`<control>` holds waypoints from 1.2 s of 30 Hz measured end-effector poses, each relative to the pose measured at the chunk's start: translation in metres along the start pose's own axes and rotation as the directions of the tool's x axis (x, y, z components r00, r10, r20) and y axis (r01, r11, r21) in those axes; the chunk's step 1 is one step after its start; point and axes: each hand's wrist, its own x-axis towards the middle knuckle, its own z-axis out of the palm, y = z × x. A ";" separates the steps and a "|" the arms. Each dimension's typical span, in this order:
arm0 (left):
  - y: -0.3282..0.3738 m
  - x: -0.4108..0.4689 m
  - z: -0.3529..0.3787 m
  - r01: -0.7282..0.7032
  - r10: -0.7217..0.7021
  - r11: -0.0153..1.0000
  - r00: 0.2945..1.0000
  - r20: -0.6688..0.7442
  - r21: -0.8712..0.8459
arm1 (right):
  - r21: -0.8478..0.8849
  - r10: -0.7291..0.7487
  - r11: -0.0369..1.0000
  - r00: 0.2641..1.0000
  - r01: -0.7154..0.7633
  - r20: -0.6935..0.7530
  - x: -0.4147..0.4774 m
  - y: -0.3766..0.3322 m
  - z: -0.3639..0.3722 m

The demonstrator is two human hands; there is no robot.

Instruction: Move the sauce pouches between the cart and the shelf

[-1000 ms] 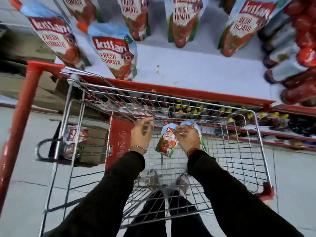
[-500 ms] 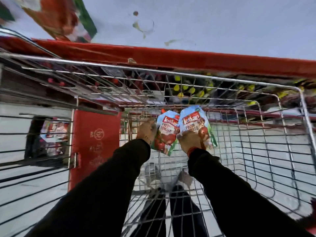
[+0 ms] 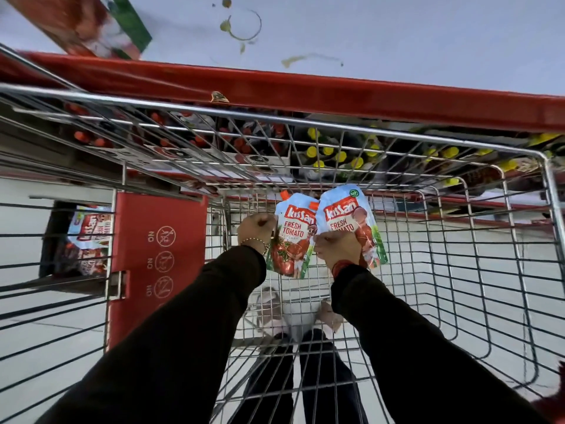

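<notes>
Two pouches sit low inside the wire cart (image 3: 477, 270), side by side and overlapping. Both are pale blue at the top with a red "Kissan" badge, red "FRESH TOMATO" lettering and tomato art running into green at the base; the left pouch (image 3: 292, 240) shows an orange spout cap at its upper corner. The left hand (image 3: 256, 230) is curled at the left pouch's edge, pinching it. The right hand (image 3: 337, 248) grips the right pouch (image 3: 351, 218) around its lower middle, covering part of the print and the lower edge.

The right pouch's spout is hard to make out. Its left edge lies over the left pouch's right side. Bottles (image 3: 330, 154) behind the cart mesh are blurred. A box (image 3: 79, 22) on the shelf (image 3: 397, 41) is cut off and smeared. Shoes (image 3: 269, 304) show through the cart floor.
</notes>
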 end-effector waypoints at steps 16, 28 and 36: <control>0.008 -0.111 -0.043 -0.282 0.269 0.955 0.953 -0.139 -0.089 | 0.110 -0.099 0.989 0.995 0.098 0.006 -0.088 -0.021 -0.035; 0.029 -0.183 -0.077 -0.361 0.315 0.893 0.928 -0.199 -0.268 | 0.068 -0.371 0.924 0.926 0.376 -0.075 -0.173 -0.055 -0.085; 0.081 -0.233 -0.118 -0.506 0.442 0.810 0.859 -0.258 -0.297 | 0.066 -0.555 0.818 0.813 0.572 -0.174 -0.229 -0.094 -0.118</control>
